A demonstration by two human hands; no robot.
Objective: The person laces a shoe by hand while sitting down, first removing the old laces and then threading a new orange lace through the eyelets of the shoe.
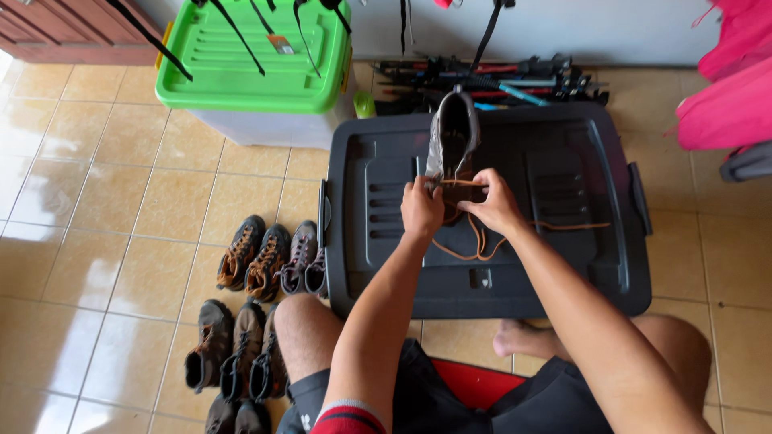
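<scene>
A grey-brown hiking boot (453,133) stands on the dark grey lid of a storage box (563,265), toe towards me. My left hand (421,210) and my right hand (492,201) are both at the boot's front, each pinching its brown lace (474,245). Loops of the lace hang down onto the lid below my hands, and one end trails off to the right (575,226). My fingers hide the boot's toe.
Several more hiking boots (269,261) stand in rows on the tiled floor to the left. A clear box with a green lid (257,76) is at the back left. Trekking poles (498,80) lie by the wall. Pink fabric (728,96) hangs at right.
</scene>
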